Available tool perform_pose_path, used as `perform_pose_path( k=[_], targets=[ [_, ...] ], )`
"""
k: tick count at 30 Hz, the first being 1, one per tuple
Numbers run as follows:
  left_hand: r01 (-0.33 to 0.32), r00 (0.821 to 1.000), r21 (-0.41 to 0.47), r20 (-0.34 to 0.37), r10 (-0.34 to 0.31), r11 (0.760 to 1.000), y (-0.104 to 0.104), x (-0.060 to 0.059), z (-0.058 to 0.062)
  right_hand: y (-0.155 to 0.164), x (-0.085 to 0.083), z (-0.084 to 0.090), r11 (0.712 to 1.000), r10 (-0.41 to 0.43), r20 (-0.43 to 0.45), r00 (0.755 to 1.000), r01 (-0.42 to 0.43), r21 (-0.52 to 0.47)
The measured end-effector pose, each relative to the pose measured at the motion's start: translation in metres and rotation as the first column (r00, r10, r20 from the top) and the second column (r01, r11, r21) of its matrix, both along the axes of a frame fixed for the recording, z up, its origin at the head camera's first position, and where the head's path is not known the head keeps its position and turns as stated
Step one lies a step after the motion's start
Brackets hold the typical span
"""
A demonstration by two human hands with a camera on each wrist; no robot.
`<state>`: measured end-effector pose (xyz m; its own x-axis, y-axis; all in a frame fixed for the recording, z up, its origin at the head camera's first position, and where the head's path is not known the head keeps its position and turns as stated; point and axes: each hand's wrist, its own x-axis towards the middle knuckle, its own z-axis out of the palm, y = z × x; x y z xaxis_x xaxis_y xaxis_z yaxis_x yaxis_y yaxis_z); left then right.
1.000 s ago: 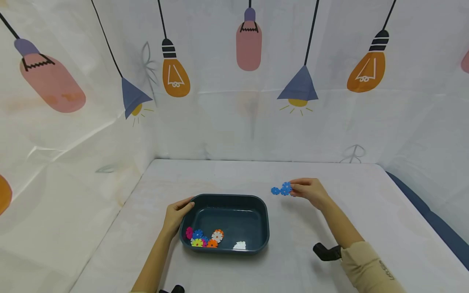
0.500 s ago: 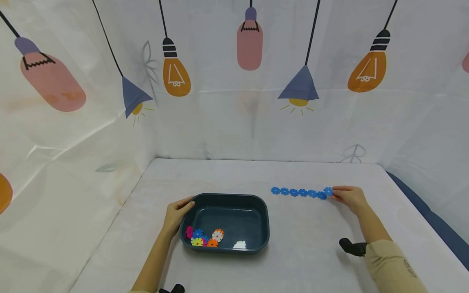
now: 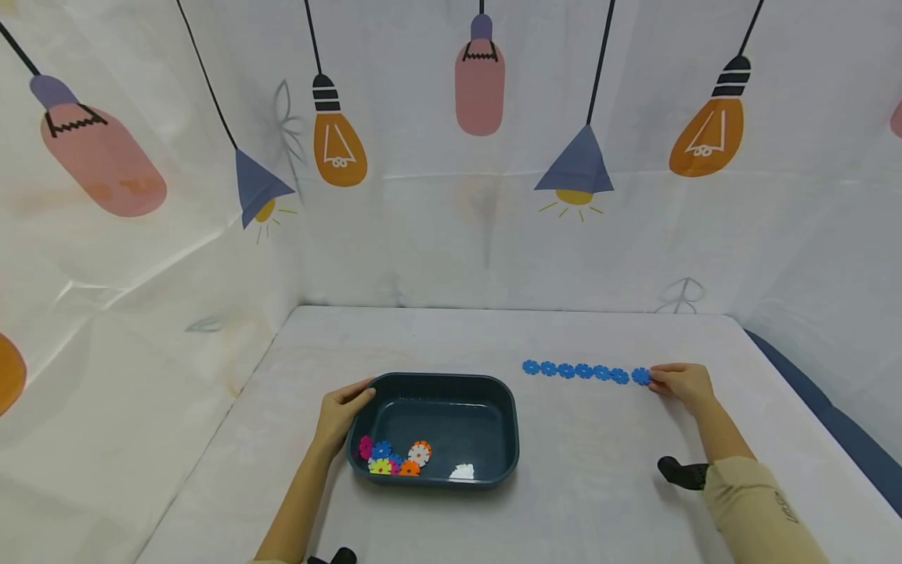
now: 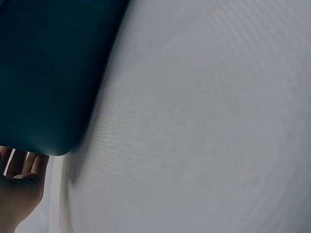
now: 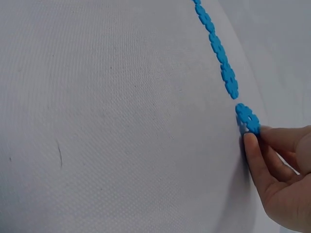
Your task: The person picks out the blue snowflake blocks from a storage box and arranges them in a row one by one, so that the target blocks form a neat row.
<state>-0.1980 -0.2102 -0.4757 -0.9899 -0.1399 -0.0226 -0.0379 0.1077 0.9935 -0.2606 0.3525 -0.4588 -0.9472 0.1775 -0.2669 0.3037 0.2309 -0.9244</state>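
Observation:
My right hand (image 3: 683, 384) pinches a blue flower-shaped plastic disc (image 3: 640, 376) between thumb and fingertips, at the right end of a row of blue flower discs (image 3: 583, 371) on the table. In the right wrist view a small gap parts the held disc (image 5: 248, 119) from the row (image 5: 218, 48). With the thumb over the rim, my left hand (image 3: 340, 411) grips the upper left corner of a dark teal tray (image 3: 503, 427). Pink, blue, yellow, white and orange flower discs (image 3: 381, 467) lie together in the tray's lower left part.
The white-covered table (image 3: 585, 501) carries the tray and the row. Behind it hangs a white sheet (image 3: 423, 235) printed with lamps. Black wrist mounts sit on both forearms, the right one (image 3: 682, 474) beside a beige sleeve (image 3: 761, 505).
My right hand has moved right, uncovering the row of blue discs. The held disc, earlier raised at the row's end, is now lower and slightly further right. The left hand keeps still.

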Motion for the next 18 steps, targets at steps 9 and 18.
perform_pose_path(
  k=[9, 18],
  targets=[
    [-0.007, 1.000, -0.015, -0.003, 0.007, 1.000, -0.0003, -0.0002, -0.0013, -0.0017, -0.0006, 0.0015, 0.999, 0.037, -0.008, 0.999, -0.037, -0.005],
    [-0.011, 1.000, -0.012, -0.007, 0.011, 1.000, -0.0005, -0.0005, -0.0013, -0.0051, 0.0001, 0.0055, 0.997, 0.064, -0.005, 0.998, -0.063, 0.053]
  ],
)
